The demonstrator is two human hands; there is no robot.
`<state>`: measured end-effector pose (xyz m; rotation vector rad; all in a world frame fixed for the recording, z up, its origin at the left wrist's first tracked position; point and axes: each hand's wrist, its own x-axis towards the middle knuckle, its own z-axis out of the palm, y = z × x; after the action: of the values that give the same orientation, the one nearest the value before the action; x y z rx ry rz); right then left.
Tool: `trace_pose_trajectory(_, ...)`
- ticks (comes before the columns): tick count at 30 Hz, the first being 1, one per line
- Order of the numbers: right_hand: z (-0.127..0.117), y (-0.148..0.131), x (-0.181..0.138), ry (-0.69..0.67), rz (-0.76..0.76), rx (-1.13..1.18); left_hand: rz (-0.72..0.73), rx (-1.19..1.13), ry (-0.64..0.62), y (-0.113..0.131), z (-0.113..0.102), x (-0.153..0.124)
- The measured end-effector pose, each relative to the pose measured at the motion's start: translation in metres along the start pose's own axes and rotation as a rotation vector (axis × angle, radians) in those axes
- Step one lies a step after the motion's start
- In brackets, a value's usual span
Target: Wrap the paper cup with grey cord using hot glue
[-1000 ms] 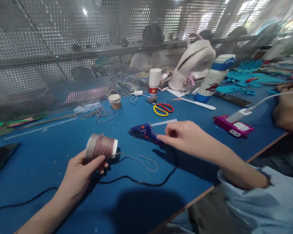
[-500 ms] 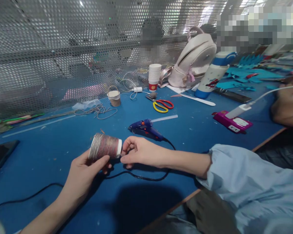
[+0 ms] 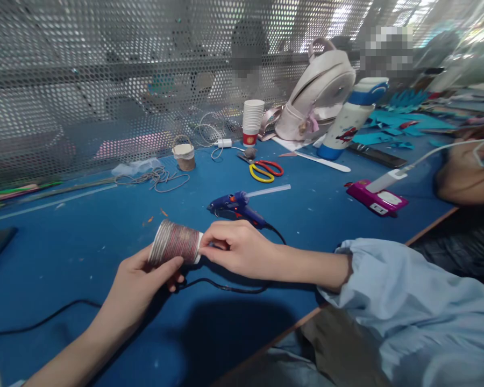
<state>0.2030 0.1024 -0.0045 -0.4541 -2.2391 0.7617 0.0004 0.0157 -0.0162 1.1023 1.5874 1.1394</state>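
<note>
My left hand (image 3: 145, 279) is wrapped round a paper cup (image 3: 176, 243) lying on its side. Grey and dull red cord is wound about the cup, leaving a bare white band at its right end. Thumb and fingers of my right hand (image 3: 229, 244) are pinched together against that white end; whatever is between the fingertips is hidden. Just behind my right hand a blue glue gun (image 3: 237, 204) lies on its side, a small red light showing and a clear glue stick (image 3: 269, 191) poking from its back.
On the blue table (image 3: 105, 349) lie scissors (image 3: 264, 171), loose grey cord (image 3: 157, 177), a small cord-handled cup (image 3: 184, 157), stacked paper cups (image 3: 253, 123), a bottle (image 3: 344, 126), a backpack (image 3: 318, 91) and a magenta power strip (image 3: 377, 198). Another person's arm (image 3: 463, 172) rests at right. The glue gun's black cable (image 3: 226, 288) runs near my hands.
My right hand has come up to the cup's white end, its fingers now closer together and touching it. The left hand keeps its hold; the whole view has shifted slightly.
</note>
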Motion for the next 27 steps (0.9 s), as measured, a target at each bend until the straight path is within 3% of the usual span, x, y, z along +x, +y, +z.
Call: trace_pose_trajectory(27,-0.0091,0.0031,0.0011,-0.031,0.021,-0.138,0.077,0.129,-0.073,0.0044,-0.0032,-0.0029)
